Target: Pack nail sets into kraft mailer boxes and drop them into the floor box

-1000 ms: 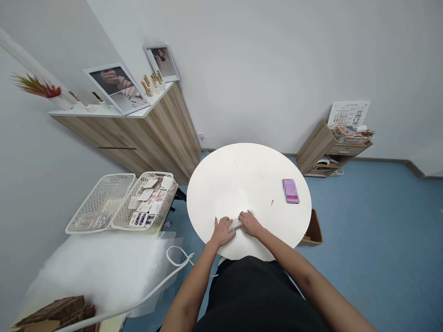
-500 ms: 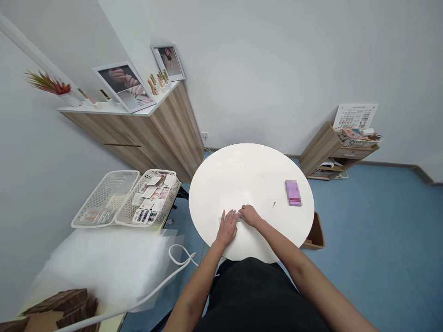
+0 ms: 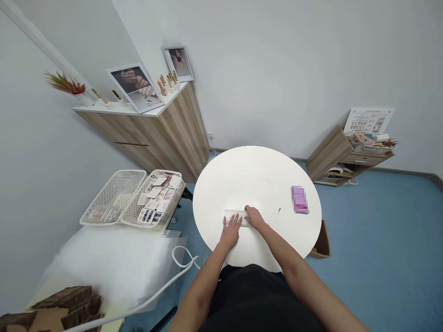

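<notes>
A small flat clear packet (image 3: 237, 216) lies on the round white table (image 3: 256, 180) in front of me. My left hand (image 3: 231, 233) rests on its near left part with fingers stretched flat. My right hand (image 3: 255, 217) sits at the packet's right end, fingers curled down onto it. A pink box (image 3: 299, 199) lies on the table to the right, well apart from both hands.
Two white lattice baskets (image 3: 114, 203) with small cards stand on a side table to the left, beside clear plastic sheeting (image 3: 110, 263) and brown cardboard (image 3: 62, 304). A wooden cabinet (image 3: 162, 129) and a low shelf (image 3: 346, 152) stand by the wall.
Both hands have moved a little farther onto the table. The left hand has gone from curled to flat, and the packet now lies spread on the tabletop.
</notes>
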The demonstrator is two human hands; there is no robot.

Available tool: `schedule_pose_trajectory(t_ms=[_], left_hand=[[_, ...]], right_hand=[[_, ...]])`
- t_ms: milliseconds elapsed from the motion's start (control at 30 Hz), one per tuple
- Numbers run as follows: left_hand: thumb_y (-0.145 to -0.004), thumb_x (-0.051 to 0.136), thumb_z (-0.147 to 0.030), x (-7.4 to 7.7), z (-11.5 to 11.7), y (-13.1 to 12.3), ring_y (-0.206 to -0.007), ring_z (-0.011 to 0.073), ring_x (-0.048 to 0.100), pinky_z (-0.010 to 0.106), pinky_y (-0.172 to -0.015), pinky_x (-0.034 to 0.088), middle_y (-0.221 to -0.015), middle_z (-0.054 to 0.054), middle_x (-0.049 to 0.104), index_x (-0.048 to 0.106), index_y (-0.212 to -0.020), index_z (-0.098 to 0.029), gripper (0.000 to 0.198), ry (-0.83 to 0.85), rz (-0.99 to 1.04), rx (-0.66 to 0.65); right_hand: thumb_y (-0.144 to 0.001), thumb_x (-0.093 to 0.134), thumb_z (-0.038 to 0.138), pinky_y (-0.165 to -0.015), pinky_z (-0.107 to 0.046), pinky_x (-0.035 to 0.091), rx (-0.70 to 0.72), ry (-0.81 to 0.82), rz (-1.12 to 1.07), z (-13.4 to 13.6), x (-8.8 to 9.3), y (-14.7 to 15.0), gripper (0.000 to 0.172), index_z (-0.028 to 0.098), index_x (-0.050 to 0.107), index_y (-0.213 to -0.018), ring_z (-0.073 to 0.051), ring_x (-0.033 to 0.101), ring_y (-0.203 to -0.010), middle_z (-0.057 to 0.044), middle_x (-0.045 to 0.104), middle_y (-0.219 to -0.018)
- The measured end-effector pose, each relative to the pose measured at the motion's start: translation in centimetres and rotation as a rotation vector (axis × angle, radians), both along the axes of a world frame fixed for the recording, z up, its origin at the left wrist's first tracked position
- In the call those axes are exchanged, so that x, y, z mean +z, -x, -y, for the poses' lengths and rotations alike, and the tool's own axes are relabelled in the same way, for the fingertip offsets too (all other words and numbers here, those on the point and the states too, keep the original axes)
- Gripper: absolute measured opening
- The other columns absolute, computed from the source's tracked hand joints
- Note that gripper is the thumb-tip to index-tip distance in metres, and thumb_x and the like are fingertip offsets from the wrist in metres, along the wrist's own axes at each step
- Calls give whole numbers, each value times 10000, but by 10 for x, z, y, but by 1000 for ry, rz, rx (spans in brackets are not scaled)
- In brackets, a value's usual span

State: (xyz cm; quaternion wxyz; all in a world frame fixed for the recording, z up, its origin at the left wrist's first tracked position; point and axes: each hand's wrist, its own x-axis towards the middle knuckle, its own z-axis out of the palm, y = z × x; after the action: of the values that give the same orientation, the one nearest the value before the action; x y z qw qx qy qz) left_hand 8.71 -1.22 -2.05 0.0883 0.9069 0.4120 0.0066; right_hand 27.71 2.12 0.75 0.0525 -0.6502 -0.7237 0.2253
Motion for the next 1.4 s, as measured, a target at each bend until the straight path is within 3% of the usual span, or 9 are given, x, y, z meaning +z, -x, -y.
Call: schedule_pose_trajectory(t_ms=[100,300,400,533,667,833,1033,1267,1400], left_hand=[[-813,406,-124,-2,-1,1,-1448,295,232,647,-1139,74,-1605,85,185,104,-1542,-239,798,34,-8,9],[-790,418,-94,8,-5,-1,-1445,286,243,641,-1144,77,-1580,96,269,210,-1516,-246,771,39,29,6],[-789,441,-111,12,-4,-4,-1428,297,277,625,-1148,108,-1561,124,304,269,-1495,-216,734,57,40,4],[-797,483,-154,12,4,-10,-1417,328,291,591,-1140,181,-1555,160,301,290,-1488,-178,718,77,47,40],[-781,528,-158,9,18,-16,-1418,360,276,593,-1117,225,-1573,140,261,287,-1494,-244,757,76,58,56],[-768,565,-167,7,26,-19,-1424,377,252,601,-1117,204,-1587,149,216,275,-1501,-238,791,85,57,87],[-762,575,-191,6,27,-24,-1408,392,279,608,-1120,178,-1583,159,224,294,-1495,-237,786,147,13,102],[-748,565,-216,-5,35,-27,-1419,399,246,627,-1121,148,-1595,150,189,268,-1503,-229,811,206,50,140],[-768,525,-225,-2,34,-19,-1423,372,250,607,-1134,153,-1598,153,179,305,-1483,-182,749,232,59,101]], right_hand=[[-849,590,218,-848,-312,392,-56,-64,22,8,-6,-3,237,193,493,-1064,-227,544,-972,-85,611,-1062],[-821,603,471,-790,-383,444,-619,-12,86,42,-24,-13,477,166,485,-1169,-330,517,-1082,-181,547,-1163],[-827,560,527,-747,-396,457,-730,59,59,58,-32,-17,502,152,499,-1155,-348,554,-1054,-212,566,-1136],[-853,491,536,-688,-373,460,-717,98,32,69,-38,-19,451,165,525,-1105,-313,623,-938,-187,632,-1024],[-851,493,496,-654,-336,461,-721,183,-39,67,-37,-18,363,181,570,-1012,-273,655,-853,-146,664,-940],[-775,555,383,-647,-327,473,-806,219,-164,57,-30,-14,239,169,600,-870,-274,654,-855,-171,656,-975],[-760,459,258,-610,-276,463,-775,191,-280,56,-18,-4,122,204,546,-828,-211,637,-761,-82,663,-857],[-739,446,232,-756,-324,498,-534,-86,-341,58,-11,18,116,223,502,-841,-218,588,-851,-89,602,-961],[-774,428,188,-816,-343,503,-372,-99,-369,62,-10,30,176,218,553,-895,-222,595,-928,-98,613,-1040]])
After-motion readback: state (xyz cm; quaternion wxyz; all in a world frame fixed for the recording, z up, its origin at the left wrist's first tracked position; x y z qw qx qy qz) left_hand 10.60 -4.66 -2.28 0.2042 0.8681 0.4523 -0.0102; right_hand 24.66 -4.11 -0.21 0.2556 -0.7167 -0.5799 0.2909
